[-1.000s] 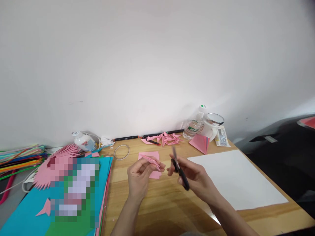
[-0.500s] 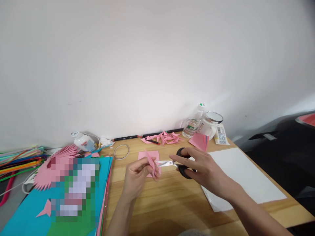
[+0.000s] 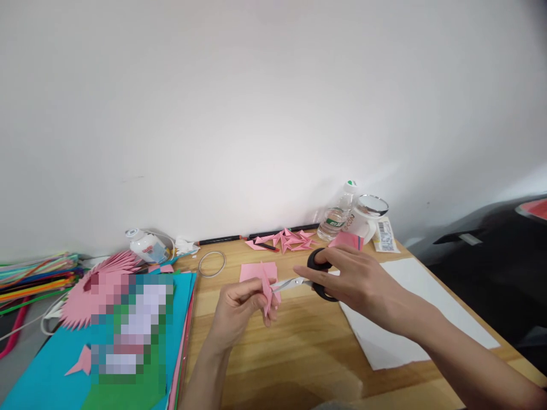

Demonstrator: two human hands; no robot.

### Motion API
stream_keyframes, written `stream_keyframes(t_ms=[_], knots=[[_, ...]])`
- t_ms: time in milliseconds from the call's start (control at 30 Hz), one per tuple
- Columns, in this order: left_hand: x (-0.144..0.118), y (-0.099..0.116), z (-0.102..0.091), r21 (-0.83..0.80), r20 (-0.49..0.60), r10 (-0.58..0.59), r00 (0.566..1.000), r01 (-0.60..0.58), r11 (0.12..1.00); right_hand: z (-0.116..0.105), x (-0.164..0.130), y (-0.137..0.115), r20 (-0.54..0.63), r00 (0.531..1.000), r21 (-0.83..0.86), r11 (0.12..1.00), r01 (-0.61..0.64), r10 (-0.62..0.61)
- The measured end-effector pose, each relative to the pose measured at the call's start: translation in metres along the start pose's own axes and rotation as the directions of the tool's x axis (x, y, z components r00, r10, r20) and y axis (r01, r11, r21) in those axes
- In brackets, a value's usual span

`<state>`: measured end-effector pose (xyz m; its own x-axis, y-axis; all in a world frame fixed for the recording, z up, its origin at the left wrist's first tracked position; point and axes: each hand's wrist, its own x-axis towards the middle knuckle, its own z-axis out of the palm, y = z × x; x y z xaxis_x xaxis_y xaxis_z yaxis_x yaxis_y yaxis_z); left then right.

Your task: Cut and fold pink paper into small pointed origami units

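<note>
My left hand pinches a folded piece of pink paper, held on edge above the table. Black-handled scissors are in my right hand, with fingers in the handle loops. Their blade tips meet the right side of the folded paper; whether they cut into it I cannot tell. Behind the left hand, flat pink paper squares lie on the wood. Several folded pink paper pieces form a pile farther back.
A water bottle and a white mug stand at the back right, white paper in front. At left are blue sheets, a pink pleated ring and coloured stems. A silver ring lies near the wall.
The scissors have tilted, with their handles a little higher and their tips lower against the pink paper. My left hand has turned the folded paper slightly and shifted it right.
</note>
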<state>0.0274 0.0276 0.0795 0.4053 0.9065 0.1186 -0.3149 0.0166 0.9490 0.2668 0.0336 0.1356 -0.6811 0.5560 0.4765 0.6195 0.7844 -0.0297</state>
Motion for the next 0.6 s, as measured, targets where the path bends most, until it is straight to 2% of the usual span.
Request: stream_keyframes(t_ms=[467, 600], knots=[[-0.005, -0.001, -0.006, 0.096, -0.018, -0.063, 0.998, 0.064, 0.993, -0.011, 0.004, 0.002, 0.098, 0.994, -0.019, 0.999, 0.046, -0.044], [-0.005, 0.0, -0.007, 0.069, -0.001, -0.081, 0.997, 0.08, 0.994, -0.017, 0.008, 0.003, 0.102, 0.99, -0.012, 0.995, 0.096, -0.095]])
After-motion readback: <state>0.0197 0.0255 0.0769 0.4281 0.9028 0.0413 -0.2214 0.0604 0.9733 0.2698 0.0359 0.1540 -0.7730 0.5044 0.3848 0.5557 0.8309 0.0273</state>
